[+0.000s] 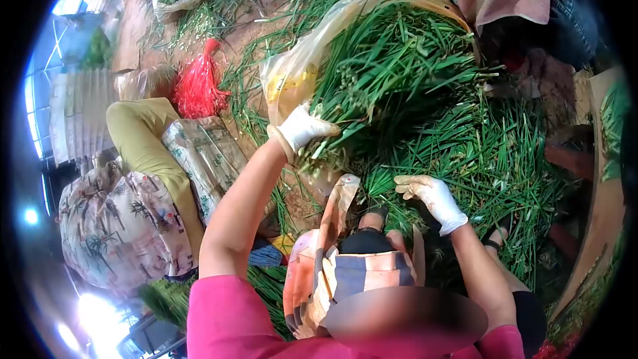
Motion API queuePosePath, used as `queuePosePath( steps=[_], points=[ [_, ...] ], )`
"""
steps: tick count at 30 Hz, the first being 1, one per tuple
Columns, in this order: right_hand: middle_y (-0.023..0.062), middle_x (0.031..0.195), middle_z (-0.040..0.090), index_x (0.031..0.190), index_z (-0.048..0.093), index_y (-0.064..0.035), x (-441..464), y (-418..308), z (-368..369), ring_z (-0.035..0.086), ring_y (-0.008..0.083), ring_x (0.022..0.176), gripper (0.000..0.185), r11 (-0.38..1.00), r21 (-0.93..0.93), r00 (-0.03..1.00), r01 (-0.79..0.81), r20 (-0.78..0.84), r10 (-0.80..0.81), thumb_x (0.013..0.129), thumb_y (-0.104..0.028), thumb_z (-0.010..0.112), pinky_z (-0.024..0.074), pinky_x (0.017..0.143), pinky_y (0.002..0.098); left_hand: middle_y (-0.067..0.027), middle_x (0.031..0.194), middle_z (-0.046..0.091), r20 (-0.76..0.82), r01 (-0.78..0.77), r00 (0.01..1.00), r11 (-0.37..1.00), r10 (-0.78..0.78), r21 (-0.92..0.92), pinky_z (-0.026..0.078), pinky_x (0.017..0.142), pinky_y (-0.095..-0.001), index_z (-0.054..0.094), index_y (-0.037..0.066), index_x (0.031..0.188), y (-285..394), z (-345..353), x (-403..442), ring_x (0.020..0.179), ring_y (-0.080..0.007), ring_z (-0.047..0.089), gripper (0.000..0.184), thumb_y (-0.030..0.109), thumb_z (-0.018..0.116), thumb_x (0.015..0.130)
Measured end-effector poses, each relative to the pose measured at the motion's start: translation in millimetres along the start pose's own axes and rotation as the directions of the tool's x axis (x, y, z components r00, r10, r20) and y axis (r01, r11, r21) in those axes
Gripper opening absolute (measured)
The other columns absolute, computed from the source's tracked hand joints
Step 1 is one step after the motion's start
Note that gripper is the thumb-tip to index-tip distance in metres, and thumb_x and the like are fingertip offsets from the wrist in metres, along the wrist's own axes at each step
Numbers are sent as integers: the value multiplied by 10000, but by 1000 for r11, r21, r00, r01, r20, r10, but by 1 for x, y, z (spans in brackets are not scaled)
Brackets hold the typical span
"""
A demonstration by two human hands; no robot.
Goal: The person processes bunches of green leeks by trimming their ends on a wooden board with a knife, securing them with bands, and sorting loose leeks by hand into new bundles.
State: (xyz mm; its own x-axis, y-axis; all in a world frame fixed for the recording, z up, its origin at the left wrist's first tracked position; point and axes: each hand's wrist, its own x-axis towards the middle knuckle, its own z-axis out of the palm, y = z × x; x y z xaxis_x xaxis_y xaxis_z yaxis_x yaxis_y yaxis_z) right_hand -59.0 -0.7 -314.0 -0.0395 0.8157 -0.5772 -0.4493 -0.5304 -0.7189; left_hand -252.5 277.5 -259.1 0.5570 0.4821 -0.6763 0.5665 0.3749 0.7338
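Note:
My left hand [306, 127], in a whitish glove, grips the pale stem ends of a bunch of long, flat green leaves [372, 103]. The bunch lies against the opening of a clear plastic bag [286, 73] stuffed with more such leaves. My gloved right hand [432, 201] is held lower and to the right, its fingers stretched out above loose green leaves [492, 153], with nothing visible in them. Part of the held bunch is blurred, and the fingers under it are hidden.
A person in a patterned top [126, 226] sits at the left, near a bundle of red plastic strands [203, 83]. Another person's dark clothing [571, 23] shows at upper right. Leaves cover much of the brown floor [256, 20]. A brown board edge [601, 226] runs along the right.

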Motion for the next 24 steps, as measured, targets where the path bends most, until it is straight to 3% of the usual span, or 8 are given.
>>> queuePosePath(
  steps=[3,7,9,11,13,16,19,24],
  points=[
    [96,1145,629,1215,553,30,-10,-14,14,608,176,1013,331,996,75,998,-56,32,53,938,-121,454,464,852,277,-64,1003,659,53,77,997,889,-60,-452,502,800,-308,594,29,1144,-2,35,-29,884,-163,623,439,70,717,724],
    [89,1303,517,1374,419,-71,11,26,13,518,199,1095,698,974,183,989,-130,-47,141,893,-573,483,396,963,403,-63,1001,659,-23,78,993,778,-118,-623,511,789,-331,589,41,1154,-85,92,-8,869,-174,625,410,122,697,767],
    [79,1307,493,1410,364,-90,22,47,15,493,235,1130,744,958,274,992,-88,-58,108,881,-599,483,383,977,443,-57,974,661,-156,-94,988,851,14,-517,511,778,-309,577,59,1178,-132,112,15,851,-181,625,405,87,692,791],
    [31,1210,540,1346,435,-94,27,46,28,486,194,1140,639,934,323,959,-152,-182,219,874,-497,586,388,973,430,-83,1195,577,-164,-156,984,792,71,-591,488,841,-309,448,66,1323,-117,137,-1,1032,-170,572,518,205,653,869],
    [12,1134,585,1266,497,-80,32,48,41,523,156,1072,514,923,380,992,-55,-83,94,868,-367,652,419,932,359,-91,1337,476,-35,29,998,827,-59,-562,417,958,-321,338,70,1409,-100,145,-15,1172,-186,490,620,388,557,925],
    [22,1005,645,1116,595,-50,30,37,57,593,115,850,367,943,314,959,112,-281,-21,814,-217,722,478,762,265,-103,1398,415,-13,-105,994,943,106,-315,335,1033,-318,207,78,1467,-100,155,-29,1236,-194,437,789,577,458,910],
    [40,822,672,988,641,-40,23,22,24,631,139,667,271,937,325,977,-127,-125,175,794,-219,703,516,630,280,-81,1341,477,196,145,978,921,-76,-362,440,904,-382,269,145,1455,-54,141,-40,1093,-192,524,922,741,481,784],
    [56,824,669,966,639,-27,8,30,-13,631,157,631,289,832,526,975,-174,-25,219,787,-252,663,523,552,300,0,1176,573,-58,119,970,673,-235,-730,446,868,-412,478,214,1320,-148,94,-25,966,-205,556,756,747,467,783]
  ],
)
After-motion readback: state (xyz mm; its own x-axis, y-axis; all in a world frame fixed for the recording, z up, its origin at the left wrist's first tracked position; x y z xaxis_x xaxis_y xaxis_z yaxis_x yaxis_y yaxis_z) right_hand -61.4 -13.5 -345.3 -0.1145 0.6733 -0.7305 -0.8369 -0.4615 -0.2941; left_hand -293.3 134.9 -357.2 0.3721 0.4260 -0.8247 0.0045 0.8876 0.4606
